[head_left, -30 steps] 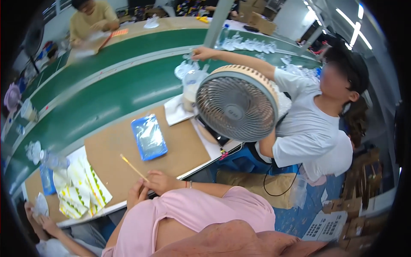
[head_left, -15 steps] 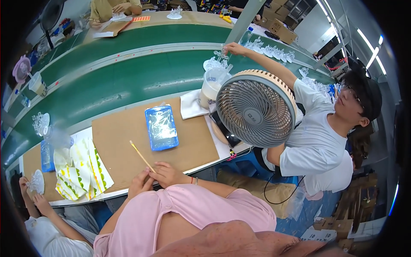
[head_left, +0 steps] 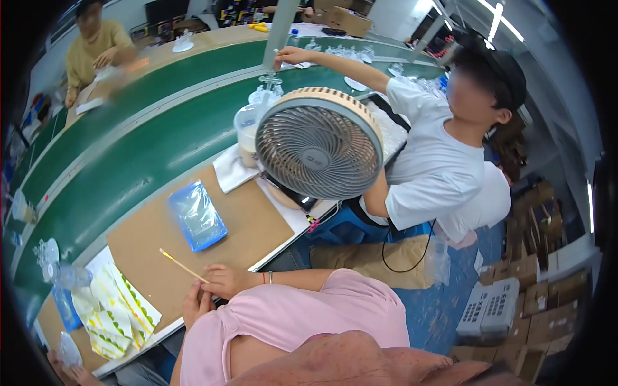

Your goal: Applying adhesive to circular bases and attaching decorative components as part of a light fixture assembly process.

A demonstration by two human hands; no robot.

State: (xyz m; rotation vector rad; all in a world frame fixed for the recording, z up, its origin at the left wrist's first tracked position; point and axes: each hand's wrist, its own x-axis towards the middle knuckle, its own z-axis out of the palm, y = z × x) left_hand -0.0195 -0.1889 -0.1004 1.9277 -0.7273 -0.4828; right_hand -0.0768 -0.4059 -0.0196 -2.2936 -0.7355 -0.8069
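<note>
Left of lower centre in the frame, the right hand (head_left: 223, 281) pinches a thin yellow-tipped stick (head_left: 183, 266); whether the left hand (head_left: 194, 306) grips it too, I cannot tell. A blue-edged packet (head_left: 197, 216) lies above, on the surface (head_left: 140, 237).

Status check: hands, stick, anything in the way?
Left hand, right hand together at near end of thin stick. Blue packet beyond, not touching stick. Fan off right.
</note>
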